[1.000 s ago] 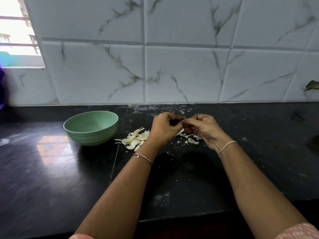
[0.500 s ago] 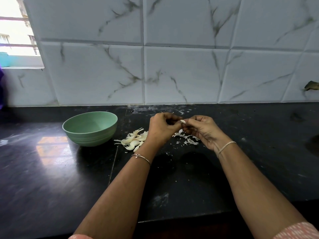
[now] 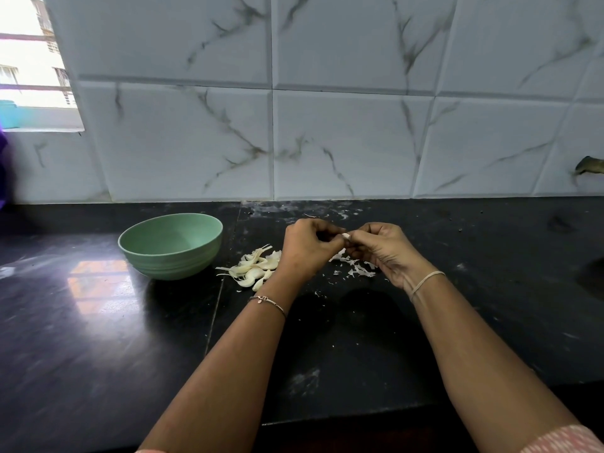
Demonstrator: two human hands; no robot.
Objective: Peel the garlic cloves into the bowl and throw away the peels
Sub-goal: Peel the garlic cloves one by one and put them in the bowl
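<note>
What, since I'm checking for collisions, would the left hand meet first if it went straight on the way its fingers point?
The left hand points right, so it would meet the garlic clove it pinches with the right hand, then that hand's fingers. Depth seems matched, though unsure.

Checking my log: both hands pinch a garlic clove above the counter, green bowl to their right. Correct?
Not quite. The head view shows the green bowl to their left. The left hand and right hand do pinch the garlic clove above the counter.
</note>
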